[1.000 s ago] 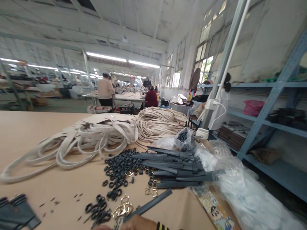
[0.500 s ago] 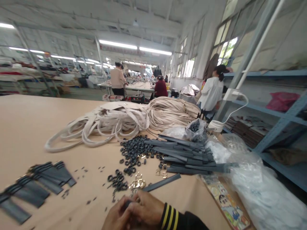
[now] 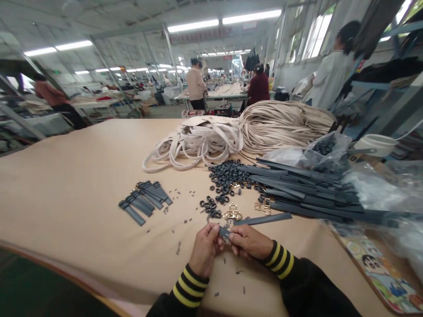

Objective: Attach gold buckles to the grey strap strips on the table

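Between my two hands is a short dark strap with a light slot in it. My left hand pinches one end between thumb and fingers, and my right hand is closed on the other end. Just beyond them lie gold buckles, a small group of dark loops and a single flat strap. Farther left, several dark straps with buckles are laid in an overlapping row. Small dark scraps are scattered around my hands.
A larger pile of loops and a stack of long dark strips lie ahead and right. Behind them are pale webbing coils and a big cord bundle. A cartoon-printed board and plastic bags sit right. Several people work beyond.
The view has swung left and down, bringing both hands and sleeves fully into sight. My hands, bunched together before, are now slightly apart with the strap showing between them.
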`<state>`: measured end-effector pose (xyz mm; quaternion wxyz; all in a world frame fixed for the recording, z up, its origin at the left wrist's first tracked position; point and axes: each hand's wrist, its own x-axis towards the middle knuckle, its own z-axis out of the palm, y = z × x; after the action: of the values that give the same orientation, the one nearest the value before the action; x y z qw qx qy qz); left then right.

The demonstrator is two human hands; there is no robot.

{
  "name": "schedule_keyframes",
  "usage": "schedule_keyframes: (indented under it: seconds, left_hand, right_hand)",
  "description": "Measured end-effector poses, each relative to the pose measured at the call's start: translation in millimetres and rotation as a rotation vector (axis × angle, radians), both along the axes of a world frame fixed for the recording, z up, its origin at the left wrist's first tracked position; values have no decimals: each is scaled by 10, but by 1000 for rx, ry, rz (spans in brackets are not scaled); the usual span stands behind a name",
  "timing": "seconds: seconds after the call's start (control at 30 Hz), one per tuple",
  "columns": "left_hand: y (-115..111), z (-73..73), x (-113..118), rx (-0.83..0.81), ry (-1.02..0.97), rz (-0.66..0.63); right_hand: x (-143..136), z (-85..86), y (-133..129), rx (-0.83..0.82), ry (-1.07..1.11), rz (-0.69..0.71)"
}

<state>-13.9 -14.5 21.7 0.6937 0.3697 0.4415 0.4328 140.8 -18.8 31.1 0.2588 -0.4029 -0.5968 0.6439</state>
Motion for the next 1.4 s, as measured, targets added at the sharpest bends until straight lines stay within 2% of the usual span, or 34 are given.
schedule_keyframes:
  seconds: [0.07,0.13,0.2,0.27,0.33,0.4,0.53,0.63,0.9,1.13,1.2,1.33,1.4]
  left_hand:
    - [26,44,4,9,22,10]
    - [77,80,-2,93,189,-3]
    - [147,110,3,295,448,2]
    - [230,132,40,574,698,-16]
    - [325,142,115,823,889,-96]
    - [433,140,214,969,1053,-205]
    - [657,134,380,1017,1356,-460]
    - [781,147,441,992,1432,-572]
    - [873,146,515,916,1375,-600]
    - [849,264,346,874,1203,-491]
    - [811,329,261,739,1022,-476]
    - [671,457,130,264,449,-448]
    - [596,503,102,163,339,-420]
  right_hand:
    - [26,15,16,-3,-3,-26]
    - [65,23,42,21,-5,-99]
    - [116,27,75,41,20,-241]
    - [170,28,113,38,72,-411]
    - [212,22,147,31,128,-541]
    - [233,6,173,20,161,-609]
    - [221,-39,198,20,167,-624]
    - [202,-64,205,41,162,-608]
    - [213,-148,240,77,117,-601]
    - [217,-196,259,98,84,-586]
    - [211,-198,254,106,75,-582]
    - [175,-200,229,90,72,-535]
    - [147,-185,206,51,89,-468]
